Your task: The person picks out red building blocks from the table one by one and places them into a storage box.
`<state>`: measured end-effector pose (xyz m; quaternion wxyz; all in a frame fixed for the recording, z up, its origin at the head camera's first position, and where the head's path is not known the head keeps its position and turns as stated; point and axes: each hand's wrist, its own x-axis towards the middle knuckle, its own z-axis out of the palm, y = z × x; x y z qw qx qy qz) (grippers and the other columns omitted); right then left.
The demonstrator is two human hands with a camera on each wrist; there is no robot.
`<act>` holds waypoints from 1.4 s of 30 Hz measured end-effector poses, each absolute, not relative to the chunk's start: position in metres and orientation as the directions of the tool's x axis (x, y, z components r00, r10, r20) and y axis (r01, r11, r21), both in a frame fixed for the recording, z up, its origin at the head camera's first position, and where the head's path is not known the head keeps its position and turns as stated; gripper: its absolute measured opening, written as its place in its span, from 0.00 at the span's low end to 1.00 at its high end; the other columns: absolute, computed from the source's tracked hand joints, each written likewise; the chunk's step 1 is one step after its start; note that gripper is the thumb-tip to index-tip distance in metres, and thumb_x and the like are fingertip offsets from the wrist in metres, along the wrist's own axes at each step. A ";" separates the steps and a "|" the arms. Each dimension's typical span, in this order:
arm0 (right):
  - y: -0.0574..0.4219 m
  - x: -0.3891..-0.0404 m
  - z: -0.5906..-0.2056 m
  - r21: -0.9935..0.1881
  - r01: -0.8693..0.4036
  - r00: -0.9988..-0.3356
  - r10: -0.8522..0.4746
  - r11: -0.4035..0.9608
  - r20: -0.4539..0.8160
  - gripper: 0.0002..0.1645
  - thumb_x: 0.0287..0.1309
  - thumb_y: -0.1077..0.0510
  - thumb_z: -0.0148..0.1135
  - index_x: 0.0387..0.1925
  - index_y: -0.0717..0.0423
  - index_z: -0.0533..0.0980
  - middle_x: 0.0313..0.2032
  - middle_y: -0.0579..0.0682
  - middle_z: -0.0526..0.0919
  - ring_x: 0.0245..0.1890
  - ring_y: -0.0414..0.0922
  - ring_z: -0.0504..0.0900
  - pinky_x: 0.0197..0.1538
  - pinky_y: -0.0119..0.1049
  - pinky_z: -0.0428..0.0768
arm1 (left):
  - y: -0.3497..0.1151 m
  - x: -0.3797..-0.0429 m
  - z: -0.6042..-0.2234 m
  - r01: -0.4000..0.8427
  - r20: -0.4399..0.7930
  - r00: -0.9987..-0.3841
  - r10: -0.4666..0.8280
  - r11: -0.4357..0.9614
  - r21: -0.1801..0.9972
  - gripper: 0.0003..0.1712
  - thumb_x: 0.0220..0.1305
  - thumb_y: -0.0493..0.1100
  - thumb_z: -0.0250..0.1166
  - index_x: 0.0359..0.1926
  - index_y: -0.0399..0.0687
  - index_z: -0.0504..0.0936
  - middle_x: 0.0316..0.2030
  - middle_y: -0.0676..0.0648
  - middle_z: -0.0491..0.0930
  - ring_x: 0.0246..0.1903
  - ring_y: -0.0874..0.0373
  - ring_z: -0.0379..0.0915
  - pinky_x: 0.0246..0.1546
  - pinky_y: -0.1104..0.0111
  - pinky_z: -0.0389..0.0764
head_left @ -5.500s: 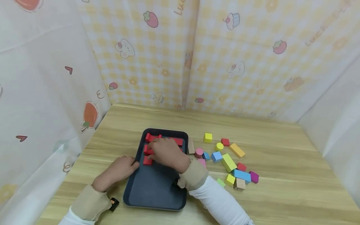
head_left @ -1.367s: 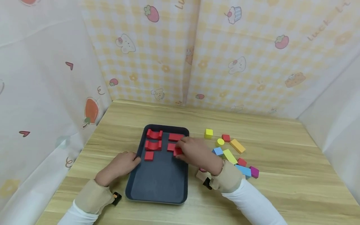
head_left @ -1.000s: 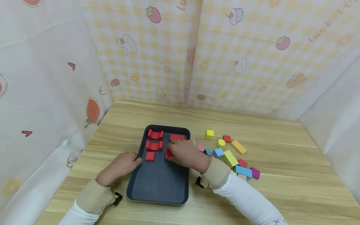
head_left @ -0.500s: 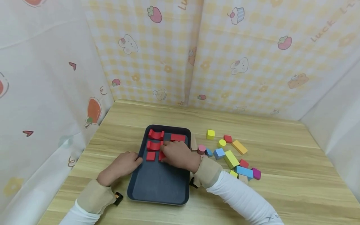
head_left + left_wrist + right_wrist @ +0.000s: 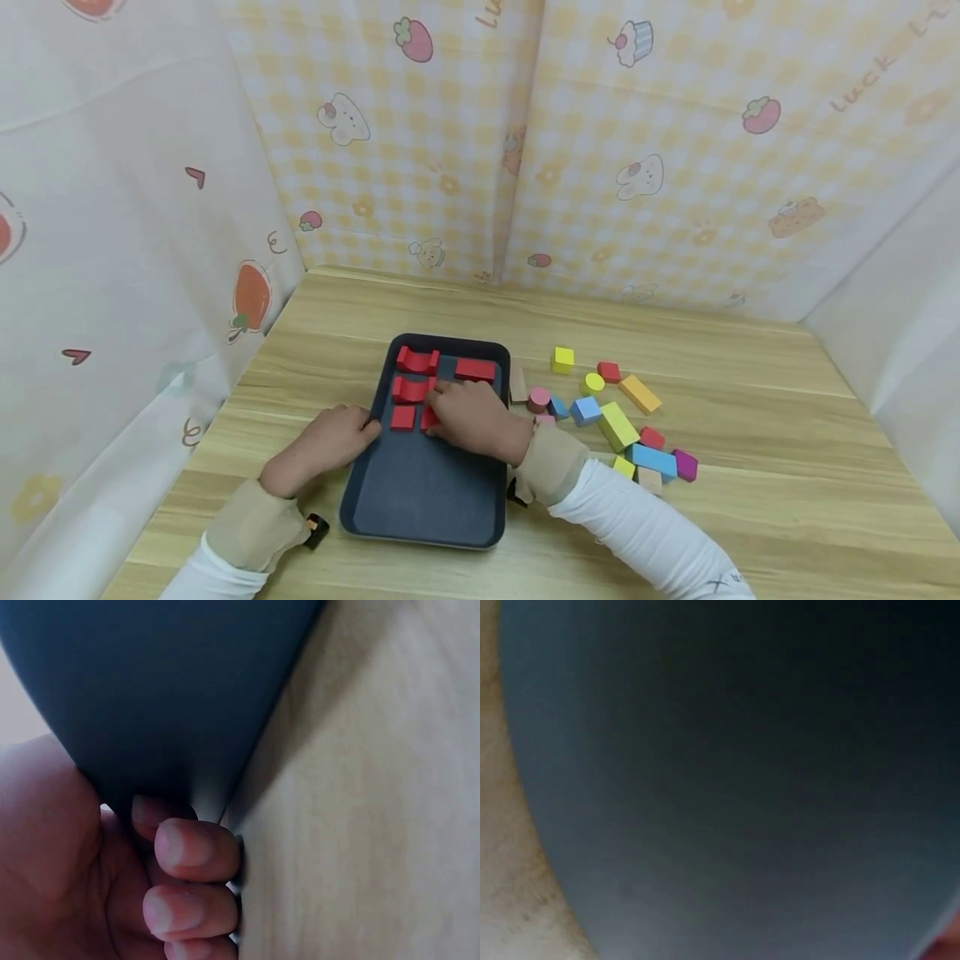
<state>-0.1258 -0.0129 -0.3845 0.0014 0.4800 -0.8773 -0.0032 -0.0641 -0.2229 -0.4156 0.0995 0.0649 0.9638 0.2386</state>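
My left hand (image 5: 330, 437) grips the left rim of a dark baking tray (image 5: 420, 500). The left wrist view shows its curled fingers (image 5: 191, 851) against the tray's outer wall. Inside the tray, my right hand (image 5: 472, 417) pinches a red block (image 5: 428, 419), mostly covered by the fingers. Just left of it lies a red square block (image 5: 402, 418), with a small gap between. Two red arch blocks (image 5: 417, 360) stand one behind the other at the far left of the tray. A red rectangular block (image 5: 476, 369) lies at the far right. Dark tray surface fills most of the right wrist view.
Loose blocks are scattered right of the tray, including a yellow cube (image 5: 562, 360), a pink cylinder (image 5: 538, 399), a long green block (image 5: 618, 427), a long blue block (image 5: 652, 460) and an orange block (image 5: 640, 394). A patterned curtain (image 5: 420, 167) hangs behind the wooden table (image 5: 765, 467).
My right hand left the tray's left column, came back over its right side with another red block, then moved that block left beside the red square block. My left hand stayed on the rim.
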 end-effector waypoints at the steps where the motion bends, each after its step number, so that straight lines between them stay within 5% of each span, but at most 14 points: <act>1: -0.013 -0.126 -0.385 0.010 -0.842 -0.540 -0.842 0.540 0.003 0.18 0.52 0.42 0.62 0.38 0.49 0.79 0.29 0.44 0.77 0.19 0.36 0.68 0.19 0.28 0.69 | -0.223 -0.064 -0.415 0.076 -0.161 -0.972 0.172 0.877 0.475 0.21 0.63 0.42 0.49 0.12 0.49 0.66 0.12 0.51 0.64 0.12 0.59 0.59 0.16 0.67 0.62; 22: 0.012 -0.129 -0.367 -0.091 -0.808 -0.586 -0.810 0.582 0.022 0.22 0.52 0.41 0.62 0.44 0.48 0.79 0.34 0.43 0.77 0.26 0.34 0.71 0.25 0.29 0.74 | -0.220 -0.063 -0.412 0.075 -0.165 -0.971 0.174 0.873 0.482 0.21 0.63 0.42 0.48 0.12 0.49 0.66 0.12 0.50 0.64 0.12 0.58 0.59 0.16 0.67 0.62; 31: 0.038 -0.133 -0.358 -0.130 -0.786 -0.615 -0.786 0.605 0.062 0.22 0.54 0.44 0.61 0.46 0.51 0.78 0.43 0.47 0.80 0.32 0.38 0.77 0.34 0.32 0.78 | -0.222 -0.062 -0.413 0.072 -0.166 -0.971 0.170 0.876 0.477 0.21 0.64 0.42 0.48 0.12 0.49 0.65 0.12 0.50 0.64 0.13 0.58 0.59 0.17 0.67 0.61; 42: 0.076 -0.129 -0.365 -0.142 -0.761 -0.649 -0.747 0.633 0.146 0.21 0.51 0.44 0.64 0.43 0.53 0.79 0.36 0.47 0.81 0.26 0.36 0.75 0.28 0.30 0.75 | -0.223 -0.063 -0.412 0.074 -0.173 -0.969 0.176 0.876 0.477 0.21 0.64 0.43 0.48 0.12 0.49 0.66 0.12 0.51 0.64 0.12 0.59 0.59 0.17 0.67 0.62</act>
